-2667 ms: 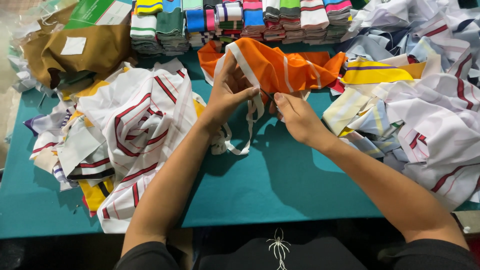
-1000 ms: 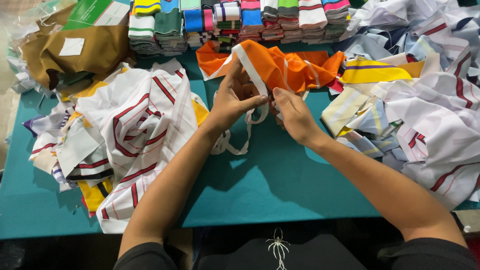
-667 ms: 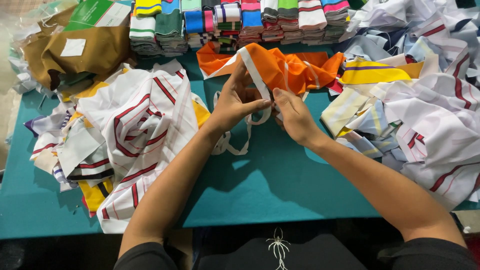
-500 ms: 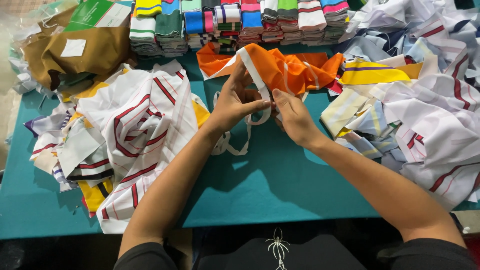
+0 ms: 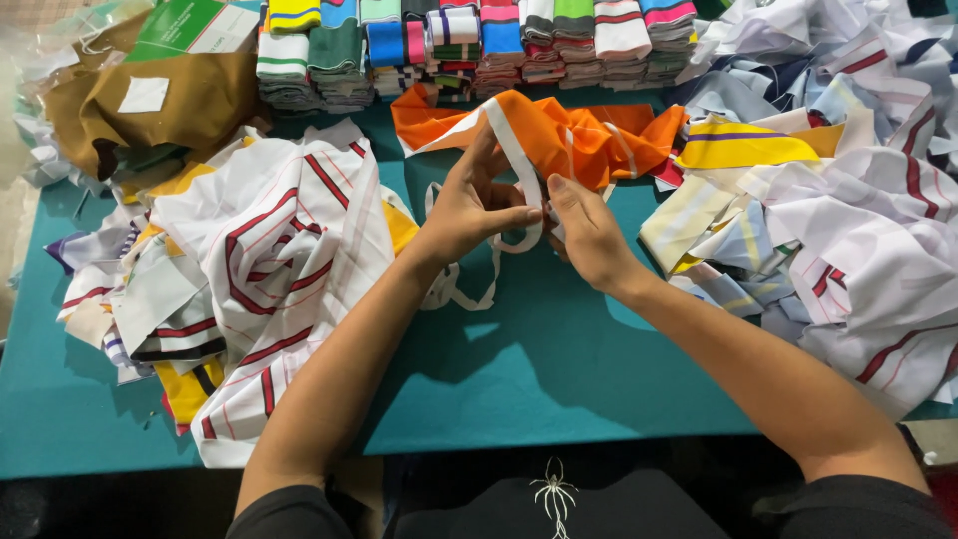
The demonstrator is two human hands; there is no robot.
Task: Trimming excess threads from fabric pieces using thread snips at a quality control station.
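Observation:
My left hand (image 5: pixel 469 205) and my right hand (image 5: pixel 584 230) meet over the middle of a teal table (image 5: pixel 559 379). Both pinch a narrow white fabric strip (image 5: pixel 514 150) that runs up from my fingers across an orange cloth piece (image 5: pixel 589 135). More of the white strip hangs in loops (image 5: pixel 464 289) below my left hand onto the table. The orange piece lies flat just behind my hands.
A heap of white cloth with red stripes (image 5: pixel 269 260) lies at the left. Another heap of striped pieces (image 5: pixel 848 220) fills the right. Stacks of folded coloured knit bands (image 5: pixel 469 45) line the far edge. A brown bag (image 5: pixel 150 100) sits far left.
My hands have worked along the white strip, drawing it up over the orange cloth. The hanging loops under my left hand have shifted slightly. The piles have not moved.

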